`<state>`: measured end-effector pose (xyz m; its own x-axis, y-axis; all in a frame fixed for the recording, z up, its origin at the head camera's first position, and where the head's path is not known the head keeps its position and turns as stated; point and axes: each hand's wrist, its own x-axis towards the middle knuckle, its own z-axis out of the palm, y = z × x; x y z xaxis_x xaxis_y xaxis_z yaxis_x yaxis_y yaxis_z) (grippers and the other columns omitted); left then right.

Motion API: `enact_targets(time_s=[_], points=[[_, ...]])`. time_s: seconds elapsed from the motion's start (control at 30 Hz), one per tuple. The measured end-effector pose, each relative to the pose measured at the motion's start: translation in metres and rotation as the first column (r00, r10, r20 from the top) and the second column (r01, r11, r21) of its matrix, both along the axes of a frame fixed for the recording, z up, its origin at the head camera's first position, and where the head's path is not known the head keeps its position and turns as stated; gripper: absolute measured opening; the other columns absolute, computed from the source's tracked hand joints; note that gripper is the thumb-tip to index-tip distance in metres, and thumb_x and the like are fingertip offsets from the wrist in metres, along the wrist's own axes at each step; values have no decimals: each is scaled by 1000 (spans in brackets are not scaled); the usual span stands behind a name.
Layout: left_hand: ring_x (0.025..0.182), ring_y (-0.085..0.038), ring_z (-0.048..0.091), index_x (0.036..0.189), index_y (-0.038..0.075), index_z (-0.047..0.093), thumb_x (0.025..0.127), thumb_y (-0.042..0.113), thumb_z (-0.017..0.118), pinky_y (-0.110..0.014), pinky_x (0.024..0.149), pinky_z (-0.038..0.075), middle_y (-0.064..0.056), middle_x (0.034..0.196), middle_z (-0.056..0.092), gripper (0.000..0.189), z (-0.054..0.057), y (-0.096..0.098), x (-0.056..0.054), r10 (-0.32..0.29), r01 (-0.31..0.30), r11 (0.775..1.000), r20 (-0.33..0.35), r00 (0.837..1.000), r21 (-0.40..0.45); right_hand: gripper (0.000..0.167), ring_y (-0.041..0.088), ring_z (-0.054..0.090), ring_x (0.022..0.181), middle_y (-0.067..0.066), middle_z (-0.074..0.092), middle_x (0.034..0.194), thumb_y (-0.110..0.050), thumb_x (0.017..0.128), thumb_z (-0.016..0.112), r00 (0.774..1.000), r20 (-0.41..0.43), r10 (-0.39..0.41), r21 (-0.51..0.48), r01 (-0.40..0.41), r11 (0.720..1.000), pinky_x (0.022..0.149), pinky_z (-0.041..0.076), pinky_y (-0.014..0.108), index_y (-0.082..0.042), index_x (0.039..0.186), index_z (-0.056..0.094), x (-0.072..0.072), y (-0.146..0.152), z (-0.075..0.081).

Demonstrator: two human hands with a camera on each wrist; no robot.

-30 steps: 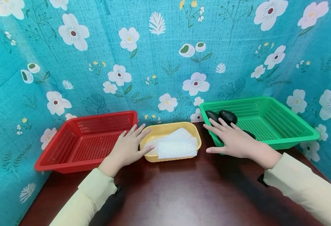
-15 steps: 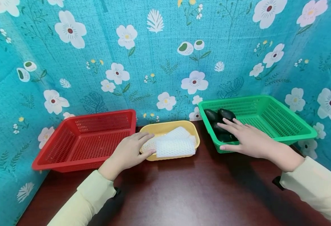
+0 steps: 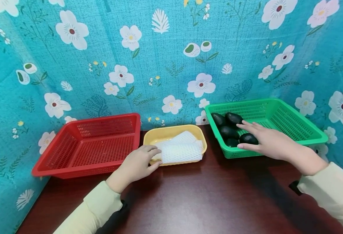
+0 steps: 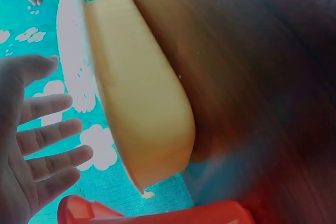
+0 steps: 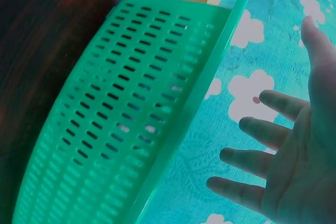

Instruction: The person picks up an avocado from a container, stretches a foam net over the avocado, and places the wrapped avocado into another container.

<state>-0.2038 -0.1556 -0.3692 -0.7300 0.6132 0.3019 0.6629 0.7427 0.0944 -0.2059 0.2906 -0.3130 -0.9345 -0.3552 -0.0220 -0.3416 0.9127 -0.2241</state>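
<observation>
My left hand (image 3: pixel 138 162) hovers at the near left corner of the yellow tray (image 3: pixel 162 131). Its fingers are relaxed, and in the left wrist view they are spread beside the tray wall, holding nothing. White foam net sleeves (image 3: pixel 181 152) lie in the tray, one hanging over its front rim. Above the front rim of the green basket (image 3: pixel 291 142) is my right hand (image 3: pixel 272 142), fingers extended and nothing gripped, as the right wrist view also shows. Under and left of its fingertips several dark avocados (image 3: pixel 228 132) lie in the basket's left part. The nearest avocado (image 3: pixel 248 138) is partly covered by the hand.
A red basket (image 3: pixel 85 169) with slotted walls stands at the left, close to the yellow tray. All three containers sit on a dark reddish-brown table (image 3: pixel 195 198). Behind them hangs a turquoise floral cloth (image 3: pixel 154 87).
My right hand has moved right over the green basket, uncovering more avocados. My left hand has drawn back and down from the yellow tray's left side, its fingers bending slightly.
</observation>
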Motion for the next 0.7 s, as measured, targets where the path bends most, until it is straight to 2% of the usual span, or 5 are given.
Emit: enact_targets(time_s=[0.17, 0.23, 0.33, 0.5, 0.7], points=[[117, -30, 63, 125, 7, 71, 91, 27, 80, -45, 96, 55, -13, 126, 68, 41, -6, 2, 1, 42, -42, 999, 47, 998, -5, 95, 55, 44, 133, 29, 26, 162, -72, 93, 56, 999, 16, -28, -10, 28, 1000, 73, 57, 53, -10, 161, 31, -7, 9, -3], [117, -30, 64, 125, 7, 71, 91, 26, 79, -44, 97, 54, -13, 126, 68, 40, -8, 3, 1, 50, -50, 999, 53, 997, -2, 95, 55, 46, 130, 32, 28, 160, -71, 93, 57, 999, 21, -35, -13, 36, 999, 73, 57, 53, -9, 161, 31, -10, 12, -5], [115, -29, 65, 125, 6, 71, 91, 23, 79, -44, 98, 54, -12, 123, 69, 38, -11, 4, 1, 50, -51, 999, 42, 998, 5, 95, 55, 48, 130, 34, 32, 157, -70, 94, 57, 999, 28, -44, -21, 44, 999, 82, 54, 61, -6, 160, 31, -14, 16, -8], [109, -28, 67, 121, 5, 71, 91, 19, 79, -42, 94, 55, -11, 118, 70, 34, -16, 5, 1, 48, -48, 998, 11, 999, 31, 93, 53, 51, 127, 35, 38, 153, -66, 95, 58, 998, 32, -45, -24, 46, 999, 89, 50, 65, -3, 158, 33, -20, 22, -12], [108, -29, 67, 121, 6, 71, 92, 18, 77, -43, 94, 55, -11, 118, 69, 33, -22, 7, 3, 95, -96, 995, 42, 995, 31, 87, 54, 53, 124, 38, 42, 148, -59, 97, 61, 999, 29, -27, -13, 28, 1000, 90, 49, 65, 2, 155, 36, -27, 28, -18]])
